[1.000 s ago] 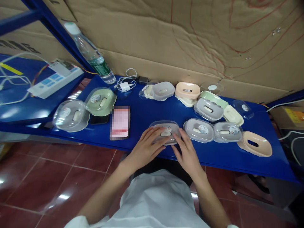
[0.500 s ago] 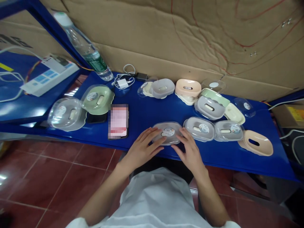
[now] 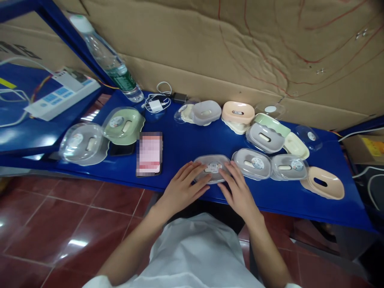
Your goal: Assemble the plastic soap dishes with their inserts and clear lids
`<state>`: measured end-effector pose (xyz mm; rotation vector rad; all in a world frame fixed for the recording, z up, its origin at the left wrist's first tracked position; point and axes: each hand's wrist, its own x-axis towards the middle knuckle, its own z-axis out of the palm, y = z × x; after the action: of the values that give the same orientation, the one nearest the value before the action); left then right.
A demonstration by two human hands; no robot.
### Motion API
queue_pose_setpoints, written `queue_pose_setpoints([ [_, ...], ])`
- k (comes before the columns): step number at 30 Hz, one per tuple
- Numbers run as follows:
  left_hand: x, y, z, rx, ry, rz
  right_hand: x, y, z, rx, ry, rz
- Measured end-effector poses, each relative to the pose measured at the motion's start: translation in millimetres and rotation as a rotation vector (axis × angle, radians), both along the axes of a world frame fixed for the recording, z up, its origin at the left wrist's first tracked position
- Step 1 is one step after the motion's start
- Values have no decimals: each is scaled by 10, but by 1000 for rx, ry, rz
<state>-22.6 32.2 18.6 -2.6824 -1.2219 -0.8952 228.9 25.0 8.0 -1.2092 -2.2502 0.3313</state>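
Note:
A grey soap dish with a clear lid (image 3: 213, 173) and a round label lies at the table's front edge, between my hands. My left hand (image 3: 184, 185) grips its left end, fingers over the lid and thumb by the near side. At the right end, my right hand (image 3: 238, 186) holds it likewise, with fingertips on the lid's rim. Just right of it sit a lidded grey soap dish (image 3: 243, 157) and another grey one (image 3: 280, 172). A lidless peach soap dish (image 3: 333, 185) stands farther right.
Behind lie more soap dish parts, including a peach tray (image 3: 238, 108), a green tray (image 3: 274, 124) and a clear lid (image 3: 309, 137). To the left are a phone (image 3: 149, 154), a lidded green soap dish (image 3: 121, 134), a water bottle (image 3: 120, 76) and a power strip (image 3: 63, 100).
Both hands stay on the grey soap dish, which has shifted slightly right relative to the table. Its label shows more plainly between the fingers. The camera view has shifted a little.

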Motion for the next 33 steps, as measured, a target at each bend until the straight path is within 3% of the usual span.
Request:
queue_pose_setpoints([
  [4, 83, -5, -22, 45, -14, 68, -45, -23, 1, 15, -9, -13],
  [7, 59, -8, -10, 53, -18, 74, 36, -130, 4, 114, -49, -22],
  [11, -150, 42, 0, 55, -26, 130, 388, -304, -53, 293, -53, -305],
  [13, -268, 128, -12, 55, -49, 197, 571, -342, -96, 278, -83, -444],
  [15, -346, 263, -27, 50, -63, 257, 672, -344, -126, 209, -128, -492],
  [18, -368, 507, -22, 10, -56, 336, 621, -318, -123, 127, -141, -447],
  [22, -267, 685, 93, -45, -51, 437, 431, -299, -60, 77, -122, -265],
  [25, -89, 571, 202, -19, -85, 362, 502, -258, -4, 109, -100, -313],
  [28, 164, 344, 211, -14, -44, 105, 730, -123, 70, 172, -99, -469],
  [30, 320, 234, 156, -17, 39, -1, 846, 33, 128, 197, -164, -476],
  [33, 432, 200, 60, 10, 79, 34, 873, 337, 197, 213, -287, -458],
])
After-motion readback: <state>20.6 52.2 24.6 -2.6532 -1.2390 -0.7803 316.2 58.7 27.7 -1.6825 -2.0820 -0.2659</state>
